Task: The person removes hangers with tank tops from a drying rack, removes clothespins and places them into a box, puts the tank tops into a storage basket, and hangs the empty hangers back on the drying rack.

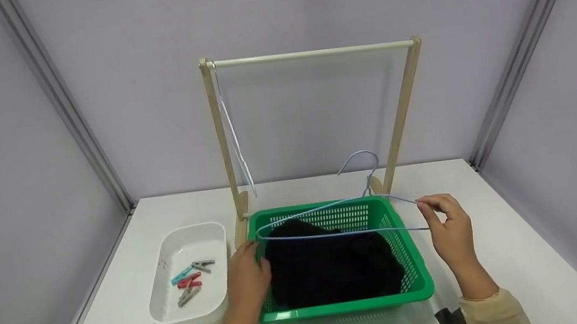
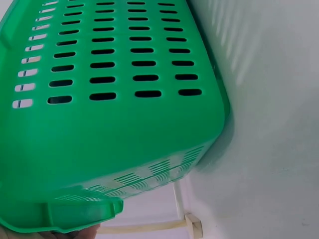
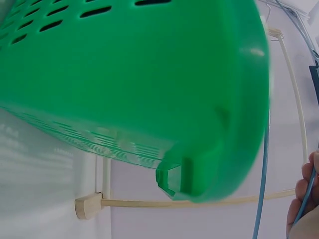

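Observation:
A blue wire clothes hanger [image 1: 324, 235] is held above a green plastic basket [image 1: 348, 305], its hook up and toward the back. My right hand [image 1: 451, 230] pinches the hanger's right end between thumb and fingers; the right wrist view also shows this hand [image 3: 305, 194] on the blue wire. At the basket's left rim is my left hand [image 1: 248, 275], thumb on the inner side and fingers outside, gripping the rim just below the hanger's left end. Black cloth [image 1: 333, 271] lies bunched in the basket.
Behind the basket stands a wooden rack with a pale rail [image 1: 309, 54]. A light-coloured hanger [image 1: 235, 135] hangs at the rail's left end. To the left is a white tray [image 1: 160, 301] with several clothespins [image 1: 189, 283] in it. Grey walls enclose the white table [image 1: 124, 289].

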Tool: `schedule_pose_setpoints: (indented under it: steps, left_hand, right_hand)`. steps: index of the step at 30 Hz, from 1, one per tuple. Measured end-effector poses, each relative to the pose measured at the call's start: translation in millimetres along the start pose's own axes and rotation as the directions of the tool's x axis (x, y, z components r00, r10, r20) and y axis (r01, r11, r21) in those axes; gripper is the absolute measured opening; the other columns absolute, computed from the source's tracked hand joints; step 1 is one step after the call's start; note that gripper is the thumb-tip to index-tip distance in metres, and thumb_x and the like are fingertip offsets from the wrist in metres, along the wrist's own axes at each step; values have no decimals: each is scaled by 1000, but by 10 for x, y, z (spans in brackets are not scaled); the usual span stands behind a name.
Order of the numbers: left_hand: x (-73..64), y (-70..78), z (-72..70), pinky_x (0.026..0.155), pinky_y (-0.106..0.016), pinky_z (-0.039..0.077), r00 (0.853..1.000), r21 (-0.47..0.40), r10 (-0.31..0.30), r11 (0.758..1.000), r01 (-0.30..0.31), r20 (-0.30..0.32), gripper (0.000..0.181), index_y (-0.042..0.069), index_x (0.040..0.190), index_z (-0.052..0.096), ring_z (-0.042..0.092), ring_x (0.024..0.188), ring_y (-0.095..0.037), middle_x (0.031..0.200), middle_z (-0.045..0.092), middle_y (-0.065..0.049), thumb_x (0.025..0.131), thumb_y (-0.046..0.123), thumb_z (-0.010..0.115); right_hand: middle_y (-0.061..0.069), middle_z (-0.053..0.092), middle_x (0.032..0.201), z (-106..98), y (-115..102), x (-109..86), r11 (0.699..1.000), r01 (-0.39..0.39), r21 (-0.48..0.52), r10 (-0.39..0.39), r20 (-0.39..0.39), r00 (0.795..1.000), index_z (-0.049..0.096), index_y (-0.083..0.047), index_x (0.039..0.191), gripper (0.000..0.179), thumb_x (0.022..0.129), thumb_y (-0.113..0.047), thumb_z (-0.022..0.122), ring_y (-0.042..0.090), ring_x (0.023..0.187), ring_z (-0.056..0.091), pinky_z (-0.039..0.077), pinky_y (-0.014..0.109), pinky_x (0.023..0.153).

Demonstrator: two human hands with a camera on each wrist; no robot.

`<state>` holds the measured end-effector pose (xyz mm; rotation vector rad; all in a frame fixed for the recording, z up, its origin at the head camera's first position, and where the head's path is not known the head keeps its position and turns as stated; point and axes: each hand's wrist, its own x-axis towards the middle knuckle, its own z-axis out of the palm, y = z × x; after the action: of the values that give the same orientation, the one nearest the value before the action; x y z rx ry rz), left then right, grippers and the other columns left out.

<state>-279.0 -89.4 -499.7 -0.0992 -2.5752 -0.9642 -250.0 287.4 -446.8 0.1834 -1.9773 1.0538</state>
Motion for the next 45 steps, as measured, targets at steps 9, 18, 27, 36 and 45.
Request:
schedule_pose_setpoints:
  steps: [9, 18, 27, 36, 45]
  left_hand:
    - [-43, 12, 8, 98, -50, 50, 999, 70, 27, 997, -25, -33, 33, -14, 116, 66, 60, 118, -41, 128, 63, -22, 84, -4, 64]
    - [-68, 63, 0, 97, -49, 51, 995, 107, 63, 993, -55, -76, 30, -14, 114, 67, 61, 117, -40, 127, 64, -22, 85, -5, 64]
    - [-45, 85, 20, 96, -48, 52, 992, 104, 77, 992, -67, -98, 30, -13, 114, 68, 61, 116, -39, 125, 64, -22, 86, -4, 64]
    - [-46, 85, 56, 94, -48, 52, 993, 89, 71, 994, -63, -91, 29, -11, 113, 69, 60, 115, -40, 126, 64, -20, 85, -5, 66]
    - [-64, 40, 48, 93, -48, 53, 993, 112, 60, 992, -49, -100, 27, -11, 111, 70, 62, 113, -39, 124, 65, -20, 84, -5, 68]
  right_hand:
    - [8, 66, 99, -70, 13, 3, 1000, -18, 7, 18, 30, 999, 73, -1, 101, 10, 94, 1, 67, 1, 97, 57, 42, 16, 87]
    - [11, 66, 98, -107, 19, 113, 1000, -6, -25, 6, 28, 1000, 73, 2, 100, 9, 93, -1, 69, 0, 97, 55, 40, 14, 88]
    - [14, 67, 95, -123, -85, 455, 997, 28, -77, -29, -9, 1000, 73, 4, 99, 10, 93, -3, 69, -1, 93, 52, 40, 17, 84]
    - [17, 67, 98, -59, -223, 890, 990, 3, -144, -8, -32, 999, 72, 5, 102, 17, 96, -10, 67, 12, 93, 55, 40, 20, 84]
    - [20, 66, 97, 251, -288, 1270, 990, 28, -137, -31, -18, 999, 71, 7, 100, 16, 97, -8, 66, 30, 93, 57, 42, 37, 85]
